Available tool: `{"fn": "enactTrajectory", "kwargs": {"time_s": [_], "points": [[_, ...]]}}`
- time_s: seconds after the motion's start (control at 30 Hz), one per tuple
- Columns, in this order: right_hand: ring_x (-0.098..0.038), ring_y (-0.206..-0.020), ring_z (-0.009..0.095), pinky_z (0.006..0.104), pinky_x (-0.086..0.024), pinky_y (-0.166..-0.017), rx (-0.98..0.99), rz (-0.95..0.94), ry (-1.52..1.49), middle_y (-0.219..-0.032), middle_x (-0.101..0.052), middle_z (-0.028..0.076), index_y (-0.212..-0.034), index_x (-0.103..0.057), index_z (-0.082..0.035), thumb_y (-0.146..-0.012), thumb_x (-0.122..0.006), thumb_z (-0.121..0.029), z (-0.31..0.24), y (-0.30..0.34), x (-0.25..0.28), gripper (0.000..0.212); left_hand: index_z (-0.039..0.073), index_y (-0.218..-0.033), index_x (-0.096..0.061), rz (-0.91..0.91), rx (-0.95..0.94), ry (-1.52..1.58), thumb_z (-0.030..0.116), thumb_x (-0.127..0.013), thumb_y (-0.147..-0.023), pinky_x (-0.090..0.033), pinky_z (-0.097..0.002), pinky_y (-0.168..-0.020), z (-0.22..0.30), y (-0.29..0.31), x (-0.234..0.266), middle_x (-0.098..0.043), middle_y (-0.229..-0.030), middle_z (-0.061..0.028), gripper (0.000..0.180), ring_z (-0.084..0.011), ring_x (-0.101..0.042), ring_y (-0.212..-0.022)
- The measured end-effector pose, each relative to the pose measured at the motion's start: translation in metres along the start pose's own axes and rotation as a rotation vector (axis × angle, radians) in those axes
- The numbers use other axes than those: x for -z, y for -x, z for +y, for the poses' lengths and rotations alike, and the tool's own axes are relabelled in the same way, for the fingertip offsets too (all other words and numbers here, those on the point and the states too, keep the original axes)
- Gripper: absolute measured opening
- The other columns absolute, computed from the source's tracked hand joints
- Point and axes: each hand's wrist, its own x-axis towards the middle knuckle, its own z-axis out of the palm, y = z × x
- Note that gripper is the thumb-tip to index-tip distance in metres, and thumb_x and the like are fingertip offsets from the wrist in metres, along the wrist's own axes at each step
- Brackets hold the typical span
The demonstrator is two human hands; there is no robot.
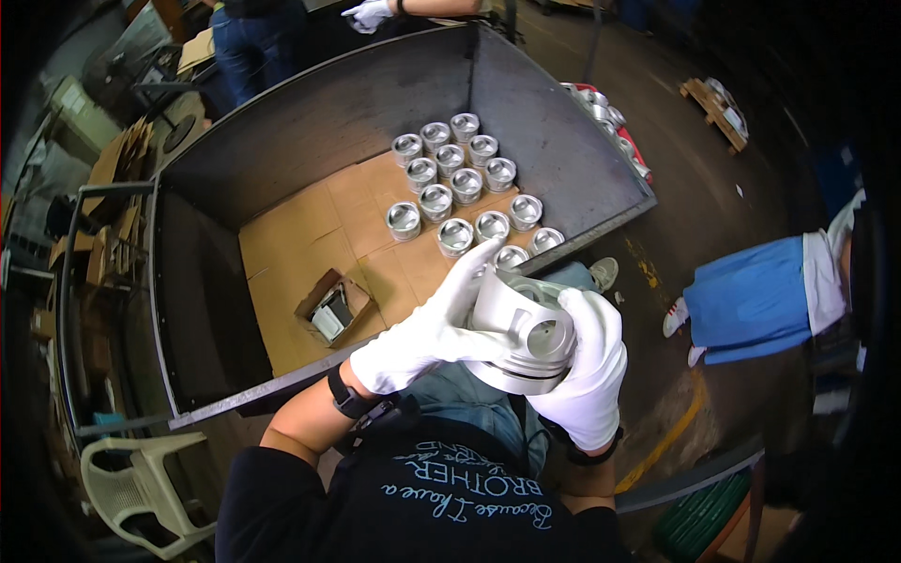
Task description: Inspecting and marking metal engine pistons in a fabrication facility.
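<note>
A silver engine piston (514, 311) is held up in front of my chest, tilted, with its round side hole and ring grooves showing. My left hand (427, 330), in a white glove, is closed on its left side, thumb toward the top. On the opposite side, my right hand (593, 371), also gloved, wraps round it with bent fingers. Beyond my hands, several more pistons (435, 202) stand in rough rows on the cardboard sheet (291, 230) lining a large dark metal bin (310, 122). The held piston partly covers the nearest ones.
A small open cardboard box (357, 298) with something pale inside lies in the bin. The bin's near rim (253, 392) runs just past my forearms. A plastic chair (131, 493) stands at lower left. Other people are nearby, one with a white-gloved hand (369, 14) at the far side.
</note>
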Motion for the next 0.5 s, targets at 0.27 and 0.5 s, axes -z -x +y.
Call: {"fn": "enactTrajectory", "kwargs": {"time_s": [0.27, 0.5], "points": [[-0.066, -0.093, 0.037, 0.0440, -0.055, -0.076, 0.084, -0.108, -0.143, -0.121, -0.054, 0.020, -0.133, -0.049, -0.005, -0.067, -0.088, -0.032, -0.011, -0.019, -0.025, 0.081, 0.007, -0.154, -0.014, 0.258, 0.012, -0.322, 0.030, -0.092, -0.065, -0.045, -0.0360, -0.102, 0.014, 0.016, 0.005, -0.056, -0.128, -0.0171, 0.121, -0.0250, -0.056, -0.119], [-0.065, -0.098, 0.039, 0.0449, -0.053, -0.079, 0.115, -0.126, -0.264, -0.122, -0.053, 0.022, -0.134, -0.046, -0.004, -0.064, -0.090, -0.025, -0.022, -0.032, -0.047, 0.086, 0.006, -0.148, -0.023, 0.428, -0.008, -0.742, 0.044, -0.092, -0.063, -0.045, -0.0352, -0.101, 0.036, 0.037, 0.013, -0.059, -0.122, -0.0148, 0.115, -0.0214, -0.058, -0.114]]}}
